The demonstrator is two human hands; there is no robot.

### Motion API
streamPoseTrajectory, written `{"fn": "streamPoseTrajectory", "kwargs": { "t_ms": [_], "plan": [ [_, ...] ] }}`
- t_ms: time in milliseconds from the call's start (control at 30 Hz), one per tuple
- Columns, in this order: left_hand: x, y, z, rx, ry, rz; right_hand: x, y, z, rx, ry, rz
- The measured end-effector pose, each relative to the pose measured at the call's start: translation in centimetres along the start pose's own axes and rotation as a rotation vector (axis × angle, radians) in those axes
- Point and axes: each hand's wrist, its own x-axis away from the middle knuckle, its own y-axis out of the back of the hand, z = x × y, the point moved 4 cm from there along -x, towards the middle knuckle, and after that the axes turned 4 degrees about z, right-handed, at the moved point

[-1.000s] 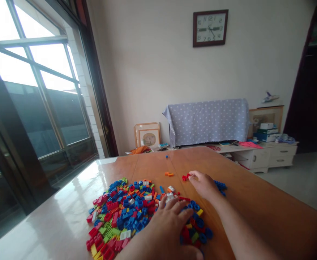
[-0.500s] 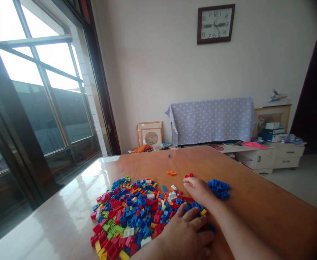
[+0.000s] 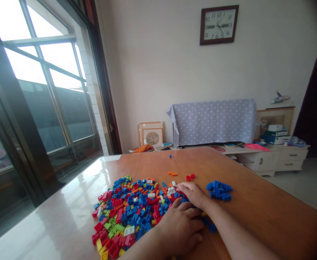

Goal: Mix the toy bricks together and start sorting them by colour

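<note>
A large pile of toy building bricks (image 3: 136,211) in blue, red, green, yellow, orange and white lies on the wooden table (image 3: 256,209). My left hand (image 3: 178,224) rests over the right side of the pile, palm down, its fingers apart. Just beyond it, my right hand (image 3: 195,195) reaches leftward over the pile's upper right edge. Its outstretched fingers touch bricks beside some white bricks (image 3: 171,190); the undersides of the fingers are hidden. Two red bricks (image 3: 190,177) lie apart, beyond the right hand.
To the right is a cluster of blue bricks (image 3: 219,190). Farther back lie orange bricks (image 3: 172,173) and a small blue piece (image 3: 170,156). Behind the table stands a white cabinet (image 3: 266,162), with a dotted cloth (image 3: 215,122) draped over something on it. A window (image 3: 52,90) is at left.
My right hand has drawn back from the red bricks to the pile's edge, leaving them in plain view. My left hand has shifted slightly left, and the view has turned a little.
</note>
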Motion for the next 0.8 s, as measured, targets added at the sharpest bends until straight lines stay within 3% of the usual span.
{"fn": "streamPoseTrajectory", "kwargs": {
  "t_ms": [167, 600, 800],
  "plan": [
    [0.2, 0.3, 0.7, 0.024, 0.043, 0.0, -0.1, -0.3, -0.1, -0.008, 0.002, -0.016],
    [0.7, 1.8, 0.3, 0.054, 0.126, -0.034, 0.2, 0.0, 1.1, 0.047, -0.05, -0.045],
    [0.5, 1.2, -1.0, -0.014, 0.049, -0.114, 0.1, 0.2, 0.9, 0.023, -0.061, -0.063]
  ]
}}
